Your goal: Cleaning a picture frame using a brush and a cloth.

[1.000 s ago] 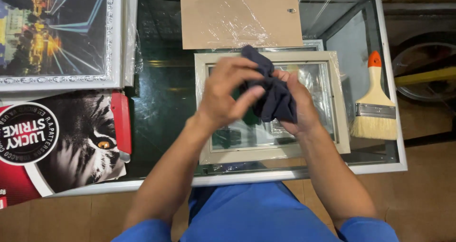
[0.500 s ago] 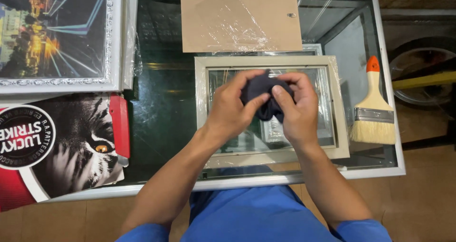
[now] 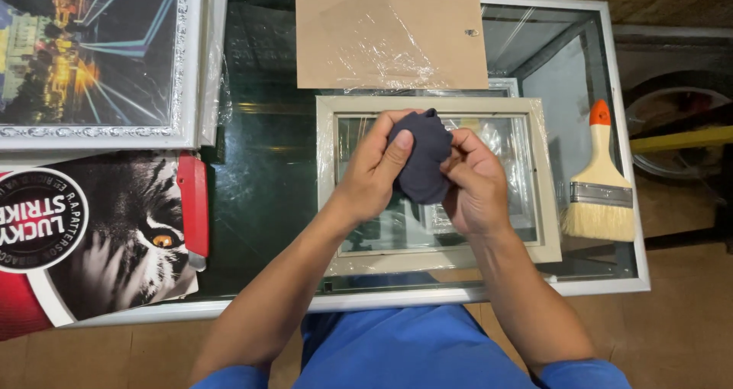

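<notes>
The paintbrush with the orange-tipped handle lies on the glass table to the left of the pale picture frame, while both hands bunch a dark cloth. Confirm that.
Not quite: the head view shows the paintbrush right of the pale picture frame, not left. Both the left hand and right hand do bunch the dark cloth above the glass table.

We cannot see much of the dark cloth [image 3: 421, 160]: our left hand [image 3: 376, 171] and right hand [image 3: 473, 183] cover its sides and lower end. Our hands and forearms hide the middle of the pale picture frame [image 3: 435, 183] and part of its near rail. The brown backing board [image 3: 391, 32] is cut off by the top edge. The silver-framed night picture [image 3: 95, 57] and the tiger-face print [image 3: 99, 232] both run off the left edge. Wrinkled plastic film blurs the frame's glass.
</notes>
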